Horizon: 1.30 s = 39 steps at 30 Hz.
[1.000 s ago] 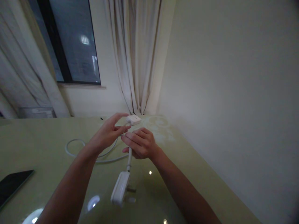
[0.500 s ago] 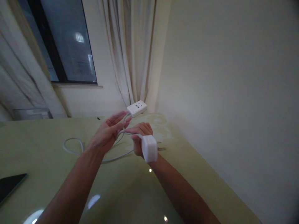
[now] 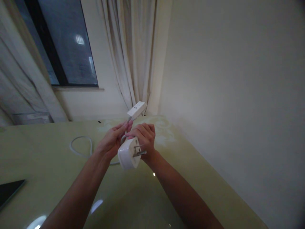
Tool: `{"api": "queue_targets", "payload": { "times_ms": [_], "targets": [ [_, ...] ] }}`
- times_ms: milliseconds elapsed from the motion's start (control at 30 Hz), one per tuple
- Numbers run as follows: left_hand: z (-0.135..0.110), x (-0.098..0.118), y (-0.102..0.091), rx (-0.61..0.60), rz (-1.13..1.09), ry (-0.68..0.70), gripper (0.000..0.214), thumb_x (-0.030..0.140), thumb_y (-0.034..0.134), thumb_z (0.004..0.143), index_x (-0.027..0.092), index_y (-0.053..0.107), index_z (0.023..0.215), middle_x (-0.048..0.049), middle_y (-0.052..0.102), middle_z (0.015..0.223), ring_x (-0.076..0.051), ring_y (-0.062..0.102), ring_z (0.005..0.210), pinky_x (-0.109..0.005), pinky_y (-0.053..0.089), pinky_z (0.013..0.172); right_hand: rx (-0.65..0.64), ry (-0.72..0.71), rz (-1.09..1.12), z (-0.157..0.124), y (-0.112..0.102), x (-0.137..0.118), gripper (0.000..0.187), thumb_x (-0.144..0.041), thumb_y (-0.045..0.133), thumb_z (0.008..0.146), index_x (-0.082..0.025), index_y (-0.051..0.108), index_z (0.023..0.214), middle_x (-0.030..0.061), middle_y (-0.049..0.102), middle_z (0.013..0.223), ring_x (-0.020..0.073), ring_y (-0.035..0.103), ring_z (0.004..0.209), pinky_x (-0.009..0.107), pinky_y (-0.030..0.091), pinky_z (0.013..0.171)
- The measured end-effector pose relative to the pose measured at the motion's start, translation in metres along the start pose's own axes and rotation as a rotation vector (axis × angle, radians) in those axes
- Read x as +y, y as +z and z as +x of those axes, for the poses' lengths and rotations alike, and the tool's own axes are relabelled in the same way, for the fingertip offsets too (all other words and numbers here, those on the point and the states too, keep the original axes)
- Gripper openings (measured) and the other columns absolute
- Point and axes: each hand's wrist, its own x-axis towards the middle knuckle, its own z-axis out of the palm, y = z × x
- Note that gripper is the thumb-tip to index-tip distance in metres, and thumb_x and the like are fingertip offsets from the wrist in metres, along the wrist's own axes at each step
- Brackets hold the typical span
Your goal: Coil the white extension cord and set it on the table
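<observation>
My left hand (image 3: 114,138) is closed on the white cord just below a white power strip (image 3: 137,110), which tilts up beyond the fingers with its socket face showing. Close beside it, my right hand (image 3: 144,136) is closed round the cord near the plug end. A bulky white plug (image 3: 129,154) hangs below the right fingers, its metal prongs pointing right. The two hands nearly touch. A loop of the white cord (image 3: 81,138) lies on the table to the left; part of the cord is hidden behind my left wrist.
The glossy yellow-green table (image 3: 59,175) reaches the wall (image 3: 226,95) on the right. A dark flat device (image 3: 10,190) lies at the left edge. Beige curtains (image 3: 133,54) and a window (image 3: 69,41) are behind the table. A small black object (image 3: 99,121) sits near the back edge.
The plug has swung left and turned, so its prongs now show. The power strip has tilted and moved slightly left. My hands have drawn closer together, and the cord loop has shifted.
</observation>
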Motion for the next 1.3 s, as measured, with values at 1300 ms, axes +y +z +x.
{"api": "queue_targets", "payload": {
  "times_ms": [1300],
  "targets": [
    [-0.043,0.106,-0.058,0.199,0.1,0.59,0.027,0.042,0.063,0.101,0.025,0.056,0.081,0.0091,0.027,0.044,-0.007,0.024,0.038,-0.023,0.031,0.044,0.708,1.003,0.18,-0.019,-0.048,0.14,0.032,-0.039,0.056,0.109,-0.019,0.067,0.131,0.0108,0.068,0.131,0.0225,0.07,0.111,0.043,0.061,0.094]
  ]
}}
